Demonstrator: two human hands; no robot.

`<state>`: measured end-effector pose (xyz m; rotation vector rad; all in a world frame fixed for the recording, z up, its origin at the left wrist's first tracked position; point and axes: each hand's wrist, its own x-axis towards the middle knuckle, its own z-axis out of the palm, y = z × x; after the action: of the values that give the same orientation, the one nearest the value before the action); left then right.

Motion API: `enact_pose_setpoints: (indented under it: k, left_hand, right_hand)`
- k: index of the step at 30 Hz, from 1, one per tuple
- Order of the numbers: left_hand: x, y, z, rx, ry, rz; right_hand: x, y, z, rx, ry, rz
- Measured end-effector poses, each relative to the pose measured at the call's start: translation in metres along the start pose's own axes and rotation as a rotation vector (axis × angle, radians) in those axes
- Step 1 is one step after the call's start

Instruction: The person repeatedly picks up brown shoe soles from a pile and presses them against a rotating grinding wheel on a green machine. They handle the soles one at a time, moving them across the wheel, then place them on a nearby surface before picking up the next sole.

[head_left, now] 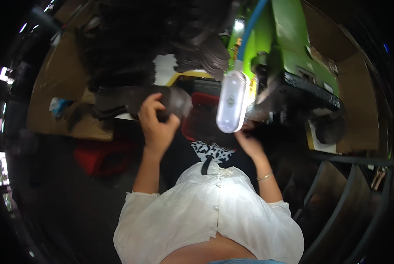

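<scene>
My left hand (155, 125) is raised in front of me, its fingers closed around a dark grey flat piece (176, 100) shaped like a shoe sole. More such dark pieces lie in a heap (162, 39) beyond it. My right hand (249, 141) reaches under a green machine (289, 39), close to its black bed (311, 90). A glowing white oblong lamp (231, 102) hangs in front of the right hand and hides its fingers. Whether that hand holds anything is not visible.
A red tray (202, 115) sits between my hands below the machine. A red crate (101, 156) stands low on the left beside brown cardboard (69, 83). A blue hose (253, 22) runs up from the lamp. Dark metal frame bars (346, 185) curve at the right.
</scene>
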<state>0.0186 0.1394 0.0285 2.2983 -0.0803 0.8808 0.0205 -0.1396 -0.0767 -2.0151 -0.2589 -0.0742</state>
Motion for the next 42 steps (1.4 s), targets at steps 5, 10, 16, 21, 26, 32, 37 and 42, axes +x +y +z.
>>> enact_pose_setpoints:
  k: [5,10,16,21,26,32,37,42]
  left_hand:
    - [-0.064,0.082,0.040,-1.024,-0.369,-0.501]
    - [-0.065,0.061,0.057,-0.661,-0.563,-0.321]
    - [-0.057,0.081,0.090,-0.926,-0.761,-0.415]
    - [-0.027,0.088,0.101,-0.723,-0.789,-0.445]
    - [-0.018,0.099,0.073,-1.080,-0.764,-0.711]
    - [-0.032,0.087,0.065,-1.013,-0.850,-0.786]
    - [-0.049,0.084,0.067,-1.131,-0.674,-0.815]
    - [-0.061,0.045,0.056,-1.064,-0.520,-0.685]
  right_hand:
    - [-0.013,-0.038,0.031,-0.035,-0.010,-0.275]
    - [-0.039,0.003,0.009,0.187,-0.120,0.062]
    - [-0.055,-0.017,0.008,0.717,-0.423,0.367]
    - [-0.056,-0.026,0.008,0.582,-0.432,0.459]
    - [-0.074,0.001,-0.026,0.485,-0.321,0.420]
    - [-0.078,0.036,-0.110,0.760,0.096,0.433]
    - [-0.026,0.004,-0.126,0.997,0.376,0.078]
    - [0.001,-0.043,-0.084,1.245,0.519,0.178]
